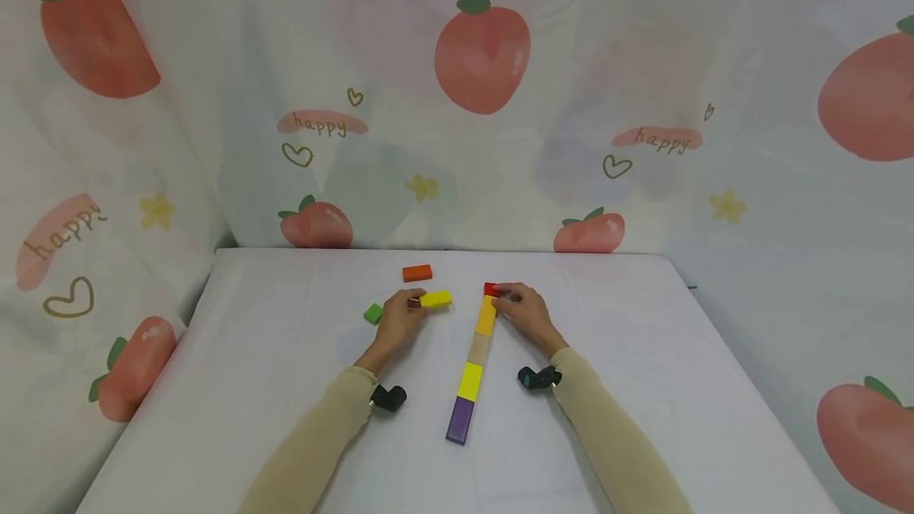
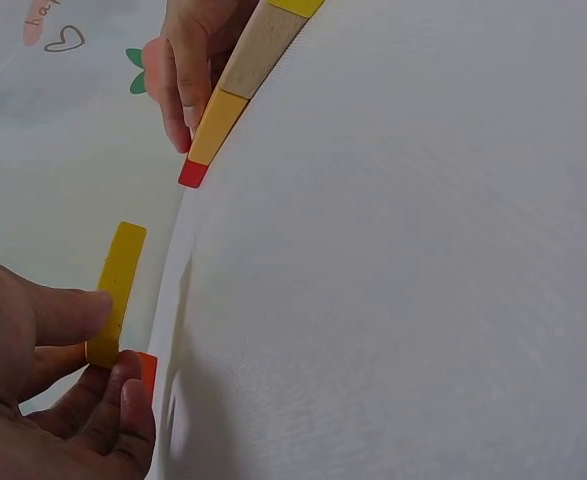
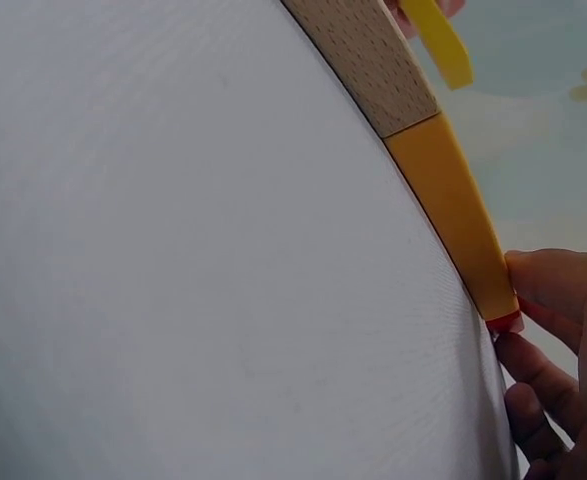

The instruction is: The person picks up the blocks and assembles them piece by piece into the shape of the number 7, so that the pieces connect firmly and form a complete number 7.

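My left hand [image 1: 401, 320] pinches a yellow block [image 1: 437, 299] between thumb and fingers, left of a line of blocks. A small brown patch shows at those fingertips; what it is I cannot tell. The line runs away from me: a purple block [image 1: 460, 420], another yellow block [image 1: 470, 381], a bare wood block [image 1: 478, 349], an amber block [image 1: 486, 317] and a red block [image 1: 489, 289] at the far end. My right hand [image 1: 527, 316] has its thumb and a finger around the red end, thumb beside the amber block [image 3: 453, 215]. Fingers partly hide the red block [image 3: 505, 323].
An orange block [image 1: 417, 273] lies behind my left hand. Just left of that hand is a green block [image 1: 374, 313], partly covered by it. All lie on a white-covered table [image 1: 286, 419], with a fruit-printed cloth [image 1: 485, 181] behind.
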Action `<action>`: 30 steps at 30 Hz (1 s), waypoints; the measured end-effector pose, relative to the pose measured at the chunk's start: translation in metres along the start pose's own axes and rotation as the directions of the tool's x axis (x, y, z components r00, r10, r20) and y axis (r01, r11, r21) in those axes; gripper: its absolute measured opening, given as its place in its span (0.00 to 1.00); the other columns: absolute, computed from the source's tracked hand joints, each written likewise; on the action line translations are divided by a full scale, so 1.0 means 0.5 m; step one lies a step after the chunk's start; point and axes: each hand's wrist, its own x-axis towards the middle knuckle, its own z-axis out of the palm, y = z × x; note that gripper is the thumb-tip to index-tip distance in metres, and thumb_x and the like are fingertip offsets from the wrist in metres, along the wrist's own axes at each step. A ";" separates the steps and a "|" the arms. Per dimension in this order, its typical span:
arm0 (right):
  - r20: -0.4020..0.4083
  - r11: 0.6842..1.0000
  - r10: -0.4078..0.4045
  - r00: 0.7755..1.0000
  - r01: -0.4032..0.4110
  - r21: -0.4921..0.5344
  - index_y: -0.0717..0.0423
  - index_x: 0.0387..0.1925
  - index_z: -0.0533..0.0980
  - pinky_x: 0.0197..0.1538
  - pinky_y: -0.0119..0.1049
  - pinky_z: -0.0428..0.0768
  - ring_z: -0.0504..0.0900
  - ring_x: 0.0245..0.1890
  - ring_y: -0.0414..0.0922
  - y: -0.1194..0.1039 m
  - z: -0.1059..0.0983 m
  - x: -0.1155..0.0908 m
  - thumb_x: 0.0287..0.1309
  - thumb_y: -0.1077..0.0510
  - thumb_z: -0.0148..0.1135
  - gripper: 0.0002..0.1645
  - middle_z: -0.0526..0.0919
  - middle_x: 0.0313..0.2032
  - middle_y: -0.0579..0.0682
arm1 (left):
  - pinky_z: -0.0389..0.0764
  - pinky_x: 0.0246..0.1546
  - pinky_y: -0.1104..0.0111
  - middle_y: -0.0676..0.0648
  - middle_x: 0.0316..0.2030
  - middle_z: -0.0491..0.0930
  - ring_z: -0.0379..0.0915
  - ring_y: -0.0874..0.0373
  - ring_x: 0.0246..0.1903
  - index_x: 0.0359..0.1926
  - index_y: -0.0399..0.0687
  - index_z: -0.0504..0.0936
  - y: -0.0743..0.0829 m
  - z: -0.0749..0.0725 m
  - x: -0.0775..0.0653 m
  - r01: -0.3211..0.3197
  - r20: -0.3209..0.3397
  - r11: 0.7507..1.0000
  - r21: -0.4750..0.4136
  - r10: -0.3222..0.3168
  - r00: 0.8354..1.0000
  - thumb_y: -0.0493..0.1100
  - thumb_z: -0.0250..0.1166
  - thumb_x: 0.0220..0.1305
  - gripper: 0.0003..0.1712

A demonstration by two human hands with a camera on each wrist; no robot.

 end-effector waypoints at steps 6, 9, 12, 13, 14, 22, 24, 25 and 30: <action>-0.006 1.000 -0.011 1.000 0.011 0.008 0.44 0.58 0.78 0.63 0.53 0.70 0.71 0.57 0.55 -0.002 -0.002 0.003 0.62 0.48 0.63 0.23 0.77 0.58 0.54 | 0.80 0.53 0.59 0.42 0.53 0.80 0.77 0.50 0.49 0.57 0.43 0.80 0.007 0.004 0.009 -0.011 0.003 1.000 -0.016 0.011 1.000 0.35 0.64 0.64 0.20; -0.002 1.000 0.000 1.000 0.000 0.000 0.45 0.58 0.78 0.64 0.54 0.70 0.71 0.58 0.56 -0.001 -0.001 0.003 0.62 0.47 0.63 0.23 0.77 0.59 0.55 | 0.80 0.52 0.59 0.42 0.53 0.79 0.77 0.50 0.49 0.57 0.43 0.80 0.007 0.007 0.012 -0.017 0.008 1.000 -0.016 0.017 1.000 0.34 0.64 0.64 0.20; 0.009 1.000 0.017 1.000 -0.017 -0.006 0.44 0.59 0.78 0.64 0.54 0.70 0.71 0.58 0.55 0.000 0.001 0.004 0.62 0.47 0.63 0.23 0.76 0.60 0.55 | 0.80 0.52 0.59 0.41 0.53 0.79 0.77 0.50 0.49 0.58 0.42 0.80 0.005 0.009 0.015 -0.018 0.020 1.000 -0.015 0.019 1.000 0.34 0.64 0.64 0.20; 0.012 1.000 0.020 1.000 -0.020 -0.010 0.44 0.59 0.78 0.65 0.54 0.70 0.71 0.59 0.55 0.000 0.002 0.004 0.62 0.46 0.63 0.23 0.76 0.60 0.54 | 0.80 0.52 0.59 0.41 0.53 0.79 0.77 0.50 0.49 0.58 0.42 0.80 0.005 0.009 0.016 -0.019 0.021 1.000 -0.014 0.020 1.000 0.34 0.64 0.64 0.20; 0.015 1.000 0.019 1.000 -0.019 -0.013 0.44 0.59 0.78 0.65 0.54 0.70 0.71 0.59 0.55 0.000 0.002 0.005 0.63 0.46 0.63 0.24 0.76 0.61 0.54 | 0.80 0.52 0.59 0.41 0.53 0.79 0.77 0.50 0.49 0.58 0.42 0.80 0.004 0.010 0.018 -0.021 0.021 1.000 -0.016 0.022 1.000 0.34 0.64 0.64 0.20; 0.013 1.000 0.007 1.000 -0.007 -0.014 0.45 0.59 0.77 0.64 0.54 0.70 0.72 0.58 0.55 -0.005 0.000 0.002 0.63 0.46 0.63 0.24 0.76 0.60 0.55 | 0.79 0.54 0.58 0.40 0.54 0.79 0.77 0.48 0.51 0.58 0.40 0.79 0.008 0.015 0.035 -0.022 0.039 0.999 -0.038 0.024 0.999 0.34 0.64 0.64 0.20; 0.016 1.000 0.009 1.000 -0.009 -0.013 0.44 0.59 0.77 0.64 0.54 0.70 0.72 0.58 0.55 -0.005 0.000 0.001 0.62 0.46 0.64 0.24 0.76 0.60 0.54 | 0.79 0.55 0.58 0.40 0.55 0.79 0.77 0.48 0.51 0.58 0.40 0.79 0.009 0.016 0.039 -0.019 0.045 0.998 -0.053 0.021 0.999 0.34 0.64 0.64 0.21; 0.015 1.000 0.007 1.000 -0.007 -0.013 0.44 0.59 0.77 0.64 0.53 0.70 0.72 0.58 0.55 -0.005 0.000 0.002 0.62 0.46 0.64 0.24 0.76 0.60 0.54 | 0.79 0.55 0.58 0.40 0.55 0.79 0.77 0.48 0.52 0.58 0.39 0.79 0.010 0.017 0.041 -0.019 0.049 0.998 -0.056 0.021 0.999 0.34 0.64 0.64 0.21; 0.012 1.000 0.003 1.000 -0.003 -0.008 0.44 0.59 0.78 0.64 0.53 0.70 0.72 0.58 0.55 -0.003 0.002 0.002 0.62 0.47 0.64 0.24 0.77 0.60 0.54 | 0.79 0.56 0.57 0.40 0.56 0.79 0.77 0.47 0.53 0.59 0.38 0.78 0.012 0.027 0.049 -0.010 0.062 0.998 -0.061 0.014 0.998 0.34 0.64 0.64 0.22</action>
